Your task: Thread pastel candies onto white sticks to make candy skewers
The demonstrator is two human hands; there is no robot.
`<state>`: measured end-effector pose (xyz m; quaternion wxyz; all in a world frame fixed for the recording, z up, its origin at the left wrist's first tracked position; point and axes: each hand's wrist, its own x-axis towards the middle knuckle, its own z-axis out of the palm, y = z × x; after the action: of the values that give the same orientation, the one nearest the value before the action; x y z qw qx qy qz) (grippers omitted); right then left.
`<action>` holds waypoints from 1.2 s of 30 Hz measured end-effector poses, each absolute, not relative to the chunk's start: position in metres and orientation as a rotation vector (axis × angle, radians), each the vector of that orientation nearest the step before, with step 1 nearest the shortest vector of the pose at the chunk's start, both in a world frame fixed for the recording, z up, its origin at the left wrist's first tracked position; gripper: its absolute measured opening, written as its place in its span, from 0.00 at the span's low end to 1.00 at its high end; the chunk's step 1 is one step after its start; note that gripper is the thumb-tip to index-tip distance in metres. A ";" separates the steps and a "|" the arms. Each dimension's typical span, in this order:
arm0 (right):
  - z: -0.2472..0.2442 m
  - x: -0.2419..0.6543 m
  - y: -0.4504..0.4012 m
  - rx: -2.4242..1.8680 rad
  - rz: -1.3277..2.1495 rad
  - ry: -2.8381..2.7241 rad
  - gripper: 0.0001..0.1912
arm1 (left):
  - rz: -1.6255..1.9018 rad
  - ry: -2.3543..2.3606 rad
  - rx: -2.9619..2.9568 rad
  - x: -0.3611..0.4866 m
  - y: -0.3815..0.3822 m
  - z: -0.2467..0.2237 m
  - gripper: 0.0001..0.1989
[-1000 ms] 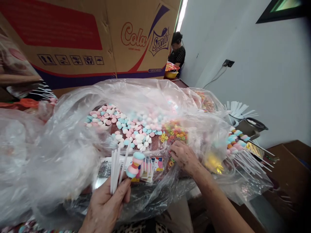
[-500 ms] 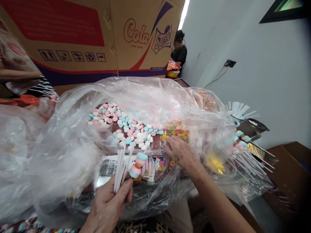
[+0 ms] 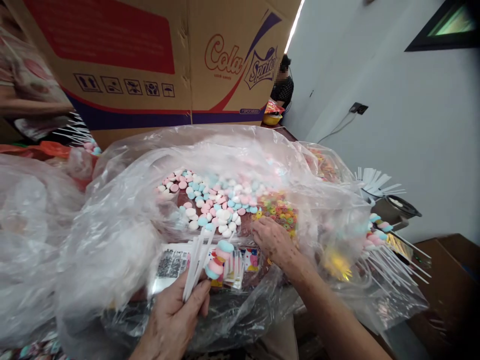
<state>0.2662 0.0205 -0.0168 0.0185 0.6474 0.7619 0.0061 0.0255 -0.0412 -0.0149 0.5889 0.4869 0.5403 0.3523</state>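
Note:
My left hand point(image 3: 178, 310) is closed round several white sticks point(image 3: 198, 262). At its fingertips stands a short stack of pink and blue marshmallows point(image 3: 219, 260) with an orange-yellow piece between them. My right hand point(image 3: 272, 240) reaches down beside the small ring-shaped candies point(image 3: 277, 212), fingers curled downward; whether it pinches one is hidden. Loose pink, white and blue marshmallows point(image 3: 210, 200) lie spread on the dark red surface, partly under clear plastic. Printed cards or labels point(image 3: 172, 265) lie just behind my left hand.
A large cardboard box point(image 3: 142, 50) stands at the back. Clear plastic bags point(image 3: 112, 250) surround the work area. On the right are bundled marshmallow sticks point(image 3: 378, 235) and a dark pot point(image 3: 397, 207). Two other people point(image 3: 283, 85) are at the back right and far left.
The view has shifted slightly, so most things sit a little further right. My right hand stays near the ring candies, its fingers moved slightly. My left hand still grips the sticks.

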 end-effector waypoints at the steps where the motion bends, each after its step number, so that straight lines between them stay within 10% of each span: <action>1: -0.020 0.267 0.020 1.992 0.022 2.379 0.09 | 0.806 1.249 1.142 0.025 -0.040 -0.017 0.20; 12: -0.025 0.272 0.017 2.370 -0.187 2.527 0.08 | 0.760 1.222 1.343 0.026 -0.033 -0.021 0.16; 18: -0.022 0.268 0.004 2.753 -2.267 2.358 0.07 | 0.615 1.209 1.546 0.030 -0.026 -0.013 0.16; 22: -0.016 0.257 -0.003 2.528 -2.920 2.089 0.09 | 0.611 1.224 1.540 0.037 -0.028 -0.006 0.15; 36: -0.023 0.263 -0.008 2.452 -2.805 2.328 0.08 | 0.506 1.231 1.528 0.042 -0.028 -0.004 0.13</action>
<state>0.2632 -0.0084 -0.0225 -0.5858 0.4524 0.4294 -0.5175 0.0424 -0.0279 -0.0037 0.5290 0.6399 0.5155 0.2118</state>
